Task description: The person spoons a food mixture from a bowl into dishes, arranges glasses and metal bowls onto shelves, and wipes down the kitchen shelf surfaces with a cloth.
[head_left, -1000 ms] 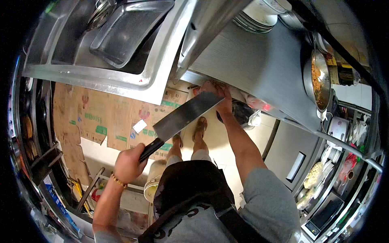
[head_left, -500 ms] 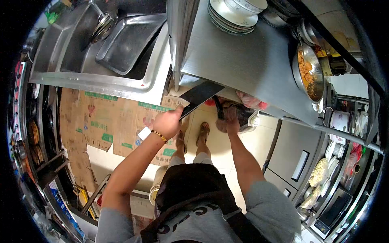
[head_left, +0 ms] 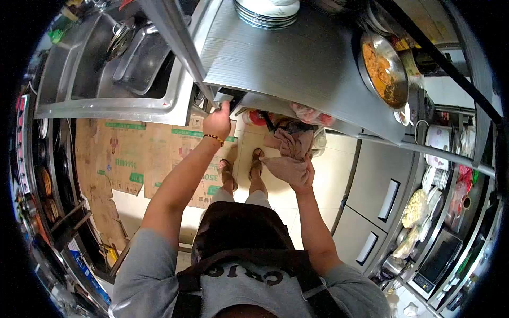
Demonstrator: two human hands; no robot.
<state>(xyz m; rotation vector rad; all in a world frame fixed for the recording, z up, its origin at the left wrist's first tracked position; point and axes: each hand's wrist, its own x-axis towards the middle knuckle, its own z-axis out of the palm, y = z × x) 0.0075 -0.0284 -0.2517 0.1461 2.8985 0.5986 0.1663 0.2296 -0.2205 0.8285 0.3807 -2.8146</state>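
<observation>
My left hand (head_left: pixel 217 123) is closed beside the table leg, at the front edge of the steel table. In it is a cleaver (head_left: pixel 235 96), its dark blade mostly hidden under the tabletop. A crumpled brown cloth (head_left: pixel 291 151) hangs from my right hand (head_left: pixel 302 178), whose fingers are closed on its lower right side. Just beyond the cloth, beneath the table, are a black handle-like piece (head_left: pixel 267 121) and a clear bag with pinkish contents (head_left: pixel 310 114).
A steel sink (head_left: pixel 106 108) with a metal tray (head_left: pixel 140 63) stands at left. On the steel table (head_left: pixel 281 66) are stacked plates (head_left: pixel 266 16) and a metal bowl of orange food (head_left: pixel 384 71). Flattened cardboard (head_left: pixel 124 153) covers part of the floor. A grey cabinet (head_left: pixel 374 175) is at right.
The cleaver has moved left and under the table edge with my left hand. My right hand has come nearer, raising the brown cloth into clear view. The camera view has shifted.
</observation>
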